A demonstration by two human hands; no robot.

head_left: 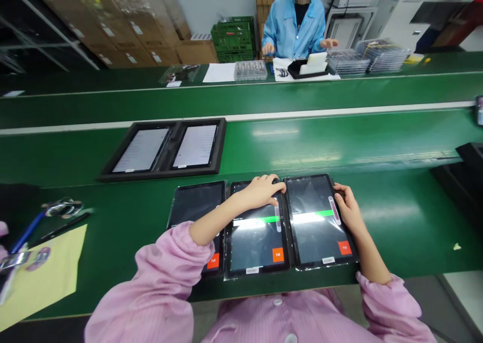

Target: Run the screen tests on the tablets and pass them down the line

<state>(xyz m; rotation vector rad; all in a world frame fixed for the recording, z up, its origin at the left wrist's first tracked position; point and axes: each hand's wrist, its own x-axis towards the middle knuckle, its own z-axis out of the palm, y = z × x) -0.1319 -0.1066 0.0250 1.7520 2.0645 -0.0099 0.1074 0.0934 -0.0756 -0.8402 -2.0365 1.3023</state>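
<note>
Three tablets lie side by side at the front edge of the green bench, each with a dark screen and a red box at the lower right. My left hand [261,192] reaches across the left tablet [196,199] and is closed on the upper right edge of the middle tablet [251,240]. Its thumb lies over the screen, beside a volume slider. At the right tablet [313,237], my right hand [347,207] grips the upper right side, fingers curled behind the edge. The middle and right screens show a green-and-white bar. My left forearm hides part of the left tablet.
Beyond the tablets, a black foam tray [222,152] holds two tablets with light screens. Yellow paper [64,267], a blue pen [28,232] and cables lie at left. A black object [464,187] stands at right. A person in blue [296,26] works across the bench.
</note>
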